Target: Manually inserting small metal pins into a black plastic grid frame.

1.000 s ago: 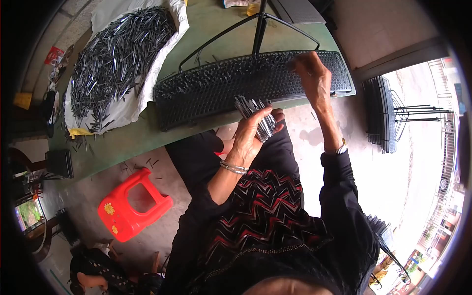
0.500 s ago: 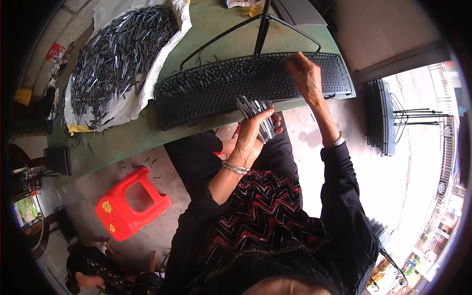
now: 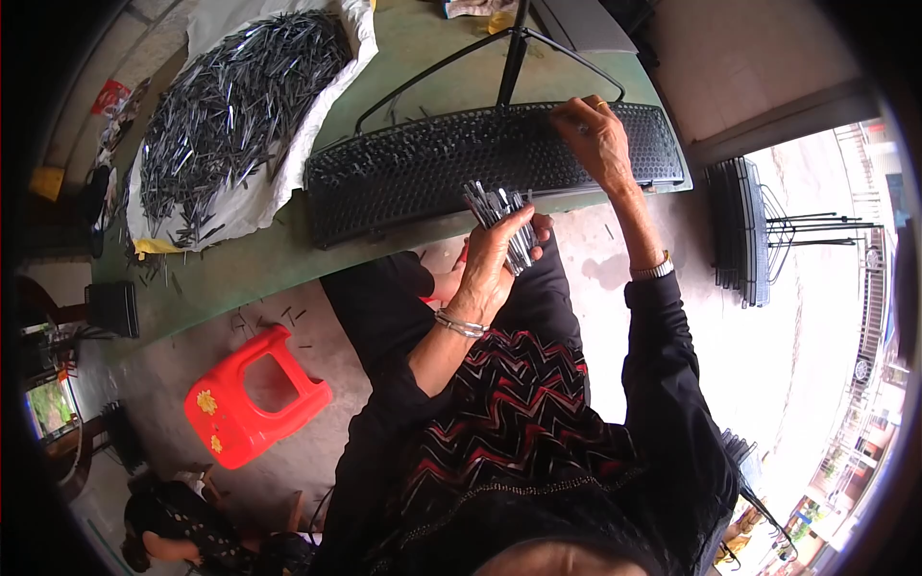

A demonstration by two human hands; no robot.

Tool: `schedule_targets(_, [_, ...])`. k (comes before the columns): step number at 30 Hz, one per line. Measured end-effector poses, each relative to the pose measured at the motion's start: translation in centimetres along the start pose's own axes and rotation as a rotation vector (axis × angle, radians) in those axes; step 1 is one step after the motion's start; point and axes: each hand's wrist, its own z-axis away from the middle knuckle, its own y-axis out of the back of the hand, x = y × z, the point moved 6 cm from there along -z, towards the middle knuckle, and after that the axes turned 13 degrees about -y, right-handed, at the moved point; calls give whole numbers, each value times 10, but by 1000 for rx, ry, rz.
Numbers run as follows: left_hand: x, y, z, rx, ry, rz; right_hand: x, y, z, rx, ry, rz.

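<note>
My left hand [image 3: 488, 264] is closed around a bundle of thin dark plastic strips [image 3: 500, 216], whose ends fan out over the thumb. Just beyond it, on the table's near edge, lies a long curved black perforated panel [image 3: 413, 200]. Many small strip ends stick up from the holes on its left and middle stretch. Over the panel's right half is my right hand [image 3: 599, 152], its fingertips pinched close to the holes; whatever they hold is too small to make out. A black rod frame [image 3: 511, 67] rises behind the panel.
On the green table [image 3: 403, 82], a heap of loose strips [image 3: 245, 115] lies on a white sack [image 3: 338, 82] at the left. Below stands a red plastic stool [image 3: 230, 427]. Stacked black panels [image 3: 738, 230] stand at the right. Another person [image 3: 173, 523] is at the lower left.
My right hand has turned slightly and shifted a little left over the panel, its fingers now showing more. My left hand keeps hold of the bundle in nearly the same place.
</note>
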Motion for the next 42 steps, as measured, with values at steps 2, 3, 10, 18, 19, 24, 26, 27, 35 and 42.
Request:
schedule_targets(2, [1, 0, 1, -1, 0, 6, 1, -2, 1, -7, -15, -14])
schedule_targets(3, [1, 1, 2, 11, -3, -17, -3, -4, 2, -4, 34, 36])
schedule_targets(10, [0, 5, 3, 26, -16, -48, -14, -2, 18, 71, 23, 35])
schedule_targets(18, [1, 3, 3, 39, -37, -108, -47, -2, 74, -693, -290, -399])
schedule_targets(19, [0, 1, 2, 20, -40, -111, -45, 0, 74, -666, -306, -386])
schedule_targets(24, [-1, 2, 1, 70, -3, -47, -13, 21, 54, -70, -306, -295])
schedule_targets(26, [-1, -1, 1, 83, 13, -34, -12, 33, 43, 188, -173, -235])
schedule_targets(27, [-2, -4, 2, 73, 14, -26, -6, 28, 37, 189, -175, -235])
schedule_targets(35, [-6, -5, -2, 5, 17, -43, 14, 4, 22, 308, -98, -144])
schedule_targets(42, [-4, -2, 0, 19, 17, -75, 2, -6, 24, 245, -50, 71])
